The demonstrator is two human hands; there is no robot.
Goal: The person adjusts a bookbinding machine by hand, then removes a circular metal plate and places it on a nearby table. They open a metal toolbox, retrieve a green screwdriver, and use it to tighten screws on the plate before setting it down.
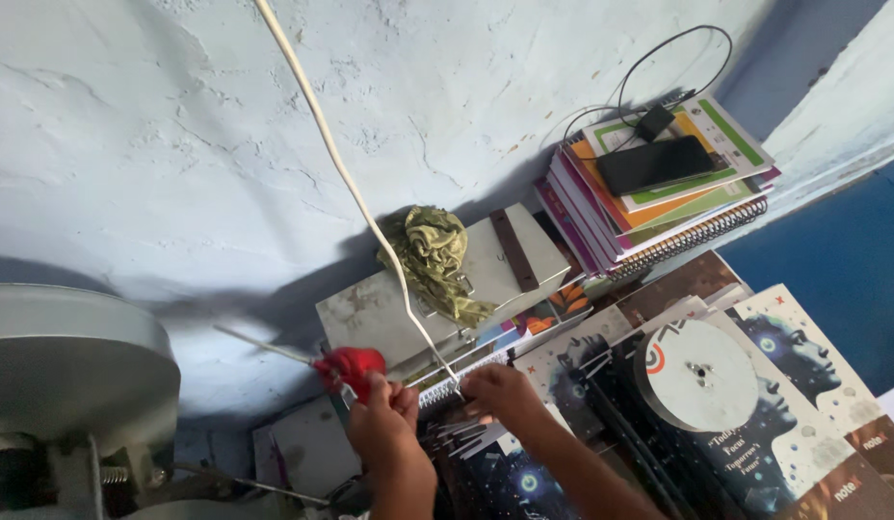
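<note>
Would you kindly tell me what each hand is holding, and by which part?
The left hand grips red-handled pliers by the handles; the right hand pinches the notebook's spiral wire binding at its end.

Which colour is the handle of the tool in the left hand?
Red; the tool handle in the left hand shows in the head view.

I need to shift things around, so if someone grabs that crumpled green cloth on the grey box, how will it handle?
The green cloth would probably flop and sag, since it lies bunched in soft folds. It looks light. It drapes over the grey box edge beside the white cable, so lifting it might snag that.
</note>
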